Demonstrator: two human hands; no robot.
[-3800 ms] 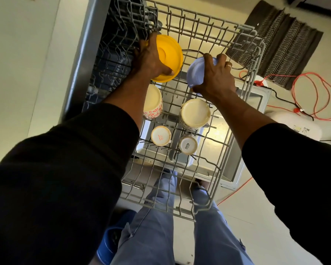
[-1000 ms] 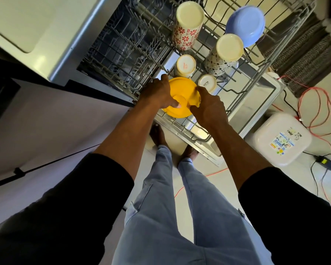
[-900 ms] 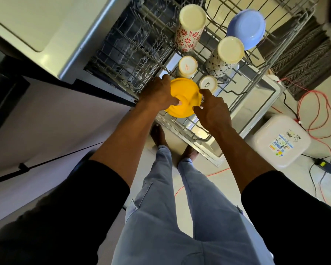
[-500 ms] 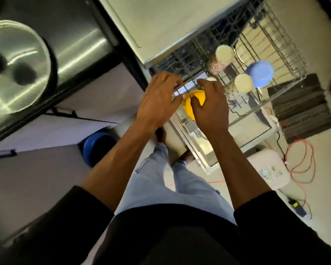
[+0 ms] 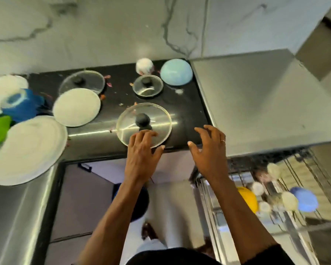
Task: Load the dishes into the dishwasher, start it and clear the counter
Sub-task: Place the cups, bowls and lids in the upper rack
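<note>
The left grip [image 5: 141, 155] is open, fingers spread over the near rim of the large glass lid [image 5: 157, 117] at the front edge of the bench [image 5: 187, 104]. The right grip [image 5: 208, 150] is open too, holding nothing, above the front right corner. The yellow bowl [image 5: 248, 198] sits in the dishwasher rack [image 5: 314, 169], below right.

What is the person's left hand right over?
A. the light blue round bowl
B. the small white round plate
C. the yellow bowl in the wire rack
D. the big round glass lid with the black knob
D: the left hand has its fingers spread over the near part of the big round glass lid, just short of its black knob.
</note>
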